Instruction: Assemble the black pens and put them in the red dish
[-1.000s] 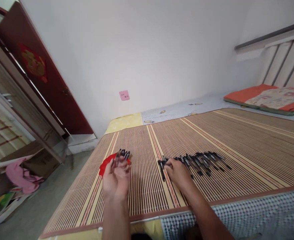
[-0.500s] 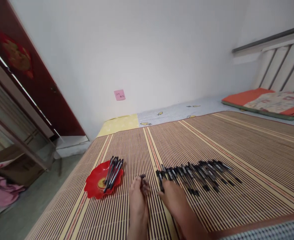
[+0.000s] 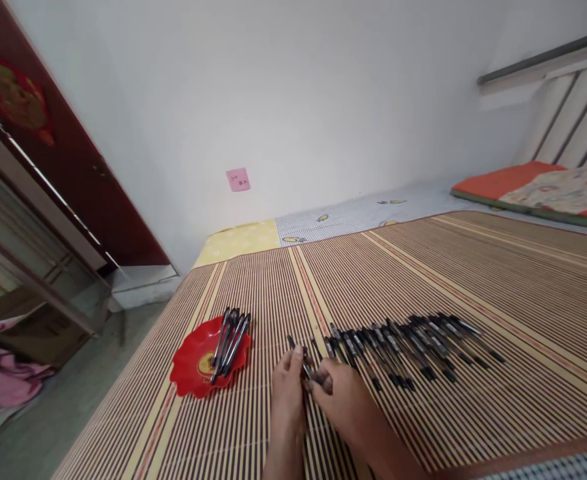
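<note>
A black pen (image 3: 306, 367) slants between my two hands, just above the striped mat (image 3: 263, 293). My left hand (image 3: 287, 383) is closed on it, thumb along its upper part. The fingers of my right hand (image 3: 342, 392) pinch around its lower end and partly hide it. To the right lies a row of several black pens (image 3: 393, 347), slanted side by side, the closest ones just past my right knuckles. On the left stands a red scalloped plate (image 3: 186, 363) with several pens (image 3: 232, 343) lying across its right side.
The mat covers a bed against a white wall (image 3: 323, 100) bearing a pink note (image 3: 238, 179). A folded orange quilt (image 3: 498, 181) lies at the far right. Left of the bed are the floor (image 3: 123, 353), a dark red door (image 3: 108, 213) and pink cloth (image 3: 13, 373).
My right hand has moved left from the edge of the pen row to my left hand. Both hands now meet at one pen. The view has shifted slightly.
</note>
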The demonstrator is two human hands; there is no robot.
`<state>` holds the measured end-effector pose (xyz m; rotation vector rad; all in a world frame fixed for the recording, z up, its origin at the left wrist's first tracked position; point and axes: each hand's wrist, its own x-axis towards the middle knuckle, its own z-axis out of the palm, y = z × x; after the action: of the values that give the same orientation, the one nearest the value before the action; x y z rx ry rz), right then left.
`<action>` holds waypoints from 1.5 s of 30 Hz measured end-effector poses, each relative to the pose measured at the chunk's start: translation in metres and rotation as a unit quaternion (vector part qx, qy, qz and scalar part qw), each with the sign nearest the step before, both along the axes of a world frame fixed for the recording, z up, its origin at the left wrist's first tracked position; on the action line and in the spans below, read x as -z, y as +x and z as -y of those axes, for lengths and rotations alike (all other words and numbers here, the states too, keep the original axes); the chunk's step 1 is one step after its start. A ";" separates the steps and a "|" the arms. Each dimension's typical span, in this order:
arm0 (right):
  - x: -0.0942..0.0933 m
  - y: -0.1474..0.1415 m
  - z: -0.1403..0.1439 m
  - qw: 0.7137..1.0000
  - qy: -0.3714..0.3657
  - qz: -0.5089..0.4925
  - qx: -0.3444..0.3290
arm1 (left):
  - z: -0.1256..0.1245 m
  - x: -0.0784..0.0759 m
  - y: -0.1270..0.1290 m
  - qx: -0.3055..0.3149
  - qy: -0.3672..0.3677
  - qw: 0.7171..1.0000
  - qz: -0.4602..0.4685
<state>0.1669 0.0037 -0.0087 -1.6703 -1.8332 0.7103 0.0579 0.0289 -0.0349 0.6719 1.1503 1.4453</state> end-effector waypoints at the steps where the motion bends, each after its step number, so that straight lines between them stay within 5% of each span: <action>1: 0.001 -0.001 0.001 1.000 0.003 -0.017 -0.016 | 0.000 0.000 0.002 0.009 -0.001 1.000 0.021; 5: 0.002 0.012 -0.006 0.999 0.012 -0.022 -0.039 | -0.003 -0.001 0.000 -0.041 0.003 0.995 0.089; 10: -0.012 0.032 -0.028 0.985 -0.035 0.166 0.010 | -0.007 -0.008 -0.018 -0.051 0.008 0.995 0.091; 15: -0.021 0.017 -0.033 0.965 -0.078 0.245 -0.058 | -0.007 -0.015 -0.024 -0.046 -0.011 0.997 0.053; 20: -0.010 0.006 -0.030 0.971 -0.062 0.227 -0.036 | -0.009 -0.011 -0.022 -0.047 0.006 0.998 0.029; 26: 0.000 -0.007 -0.037 1.000 0.017 0.011 -0.018 | -0.011 -0.010 -0.021 -0.049 0.028 0.998 0.022; 30: 0.007 -0.021 -0.039 0.989 0.044 -0.140 -0.022 | -0.009 -0.014 -0.020 -0.035 0.033 0.998 0.050; 35: -0.001 -0.013 -0.040 0.975 0.045 -0.211 -0.058 | -0.006 -0.018 -0.020 -0.063 0.022 0.997 0.050; 45: -0.025 0.017 -0.049 0.865 -0.013 -0.501 0.009 | 0.004 -0.016 -0.017 0.072 0.031 0.996 -0.046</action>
<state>0.1840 0.0525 0.0164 -0.9726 -1.0372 1.2799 0.0411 0.0248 -0.0191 0.8548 1.1067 1.3446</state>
